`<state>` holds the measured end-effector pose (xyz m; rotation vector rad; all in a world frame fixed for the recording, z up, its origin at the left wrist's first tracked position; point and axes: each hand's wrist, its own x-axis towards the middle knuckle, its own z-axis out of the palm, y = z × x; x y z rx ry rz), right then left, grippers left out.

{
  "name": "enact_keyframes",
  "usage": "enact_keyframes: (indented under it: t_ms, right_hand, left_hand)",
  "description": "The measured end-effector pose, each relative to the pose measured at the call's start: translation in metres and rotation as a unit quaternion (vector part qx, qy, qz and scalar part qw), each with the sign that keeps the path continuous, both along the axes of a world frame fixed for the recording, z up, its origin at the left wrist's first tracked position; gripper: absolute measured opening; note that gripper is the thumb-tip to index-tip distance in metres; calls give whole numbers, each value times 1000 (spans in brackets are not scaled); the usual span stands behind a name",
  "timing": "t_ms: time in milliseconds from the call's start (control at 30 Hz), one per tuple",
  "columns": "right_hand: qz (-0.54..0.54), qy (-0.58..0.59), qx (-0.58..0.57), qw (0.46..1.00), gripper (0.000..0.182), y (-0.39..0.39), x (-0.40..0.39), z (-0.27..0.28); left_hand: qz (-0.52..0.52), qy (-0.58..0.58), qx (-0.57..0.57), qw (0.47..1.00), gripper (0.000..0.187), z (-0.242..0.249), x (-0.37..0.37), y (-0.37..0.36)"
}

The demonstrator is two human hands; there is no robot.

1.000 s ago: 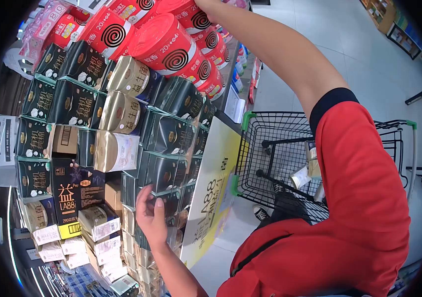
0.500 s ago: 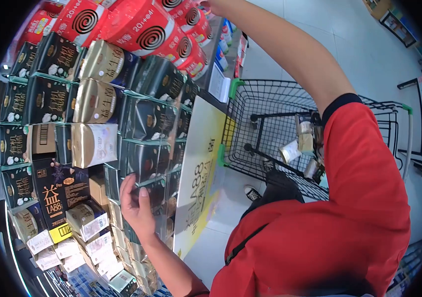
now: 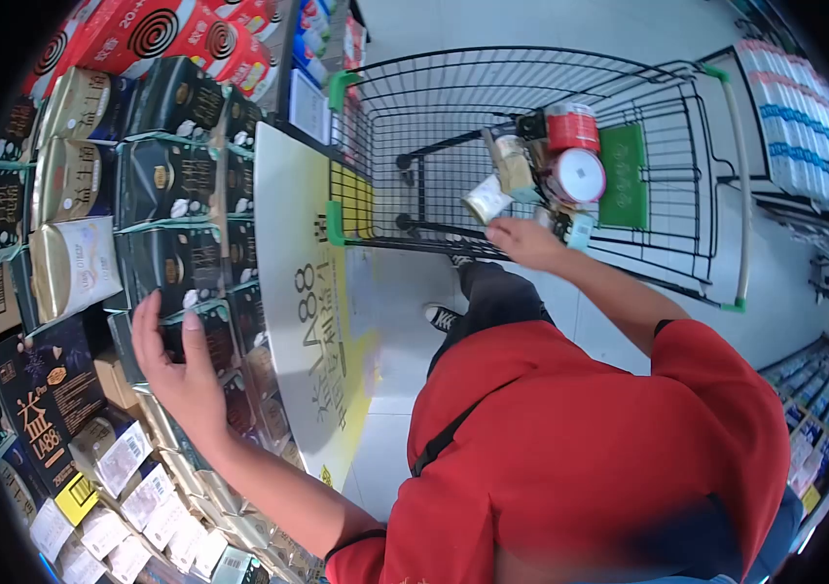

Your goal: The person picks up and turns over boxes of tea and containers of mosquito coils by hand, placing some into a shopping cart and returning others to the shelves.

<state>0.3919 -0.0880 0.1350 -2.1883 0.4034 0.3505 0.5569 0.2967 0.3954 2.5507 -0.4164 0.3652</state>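
Note:
My left hand is open, its fingers spread against the stack of dark green vacuum-style packs on the left. Part of the pack behind it is hidden. My right hand is over the near rim of the shopping cart, palm down with the fingers curled in. What they hold, if anything, is hidden. Just beyond its fingertips a white-and-gold pack lies in the cart. Beside that are a tan pack, a red can and a round tub with a white lid.
A yellow-and-white sign board stands between the stack and my body. Red tubs with black spirals are piled at the upper left. A large black box sits among gold packs. Wrapped bottles are stacked beyond the cart.
My right arm has come down from the red tubs to the cart rim. The view has shifted right, uncovering more of the cart's contents. My left hand stays open by the green packs.

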Motion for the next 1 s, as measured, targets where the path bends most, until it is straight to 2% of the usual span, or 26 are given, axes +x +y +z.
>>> enact_keyframes:
  t_ms: [33,100,167,233,300,400,467,600,667,700,767,800,867,900,967,1000]
  right_hand:
    - [21,15,-12,1000,44,7,-21,-6]
    - [67,-156,-172,970,41,22,-49,-3]
    - [67,-133,-218,965,39,32,-47,-1]
    - [75,-110,-254,958,38,32,-43,1]
    - [78,-138,-248,956,38,34,-42,-2]
    - [79,-157,-249,952,39,39,-42,-5]
    - [72,-155,-254,952,39,38,-43,-3]
    - [101,-141,-216,961,41,43,-50,5]
    - [108,-157,-177,966,42,47,-55,3]
    - [108,-148,-172,968,42,50,-58,2]
    - [106,-150,-132,974,41,52,-62,2]
    - [117,-113,-111,980,43,52,-63,7]
    - [131,-87,-67,985,44,49,-68,5]
    - [148,-71,-25,986,46,45,-70,5]
    - [162,-27,18,986,46,27,-70,3]
    - [141,-13,93,986,46,12,-67,-2]
  left_hand:
    - [-4,-13,33,999,41,1,0,-1]
    - [-4,-38,57,998,41,1,-2,-3]
    - [38,-64,21,997,39,-1,-16,-16]
    - [5,-158,8,987,32,-16,-37,-25]
    - [-50,-110,-76,990,30,-50,-55,-42]
    - [-107,135,-105,979,32,-120,-74,-85]
    - [-169,157,-86,969,35,-177,-77,-108]
    - [-170,260,-103,945,34,-232,-80,-151]
    - [-128,322,-177,921,35,-264,-77,-164]
    - [-126,331,-175,919,35,-270,-79,-168]
    - [-69,256,-23,964,36,-280,-83,-178]
    - [-72,264,-22,962,36,-281,-84,-185]
    - [79,304,58,948,36,-282,-84,-197]
    - [77,308,60,947,36,-284,-88,-200]
    - [95,259,151,949,35,-284,-97,-200]
    - [94,263,155,947,35,-287,-100,-198]
